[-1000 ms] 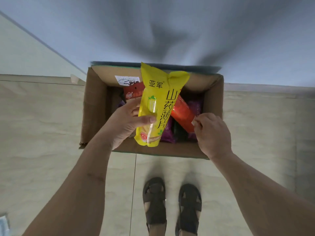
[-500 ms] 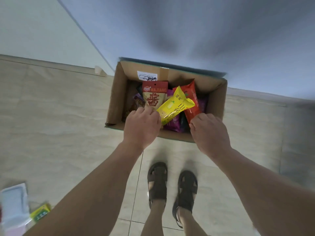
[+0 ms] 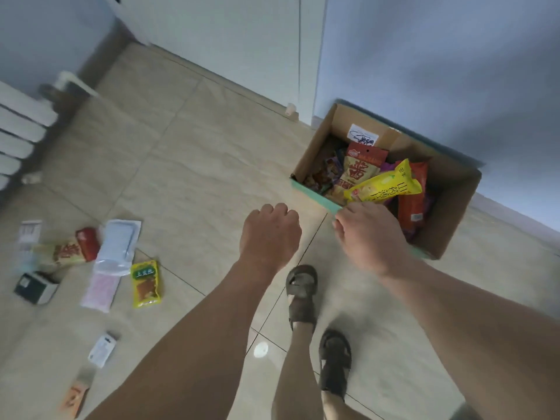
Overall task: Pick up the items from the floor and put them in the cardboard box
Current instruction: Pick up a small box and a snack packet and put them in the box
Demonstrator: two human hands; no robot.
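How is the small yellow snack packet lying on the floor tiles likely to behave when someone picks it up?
The small yellow snack packet looks like a flat, glossy sealed pouch, so it is probably light and somewhat floppy. Its shiny film may be slippery. Lying flat on the floor, it is unlikely to roll.

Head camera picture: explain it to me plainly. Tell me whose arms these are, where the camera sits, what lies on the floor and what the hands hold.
No machine here: a person wears a camera on the head, looking down at their own arms and sandalled feet. The left hand hangs loosely curled and holds nothing. The right hand is at the near edge of the cardboard box; whether it grips anything I cannot tell. A yellow snack bag lies on top of other packets inside. On the tiled floor to the left wait more items: a small yellow packet, a white pouch and a dark little box.
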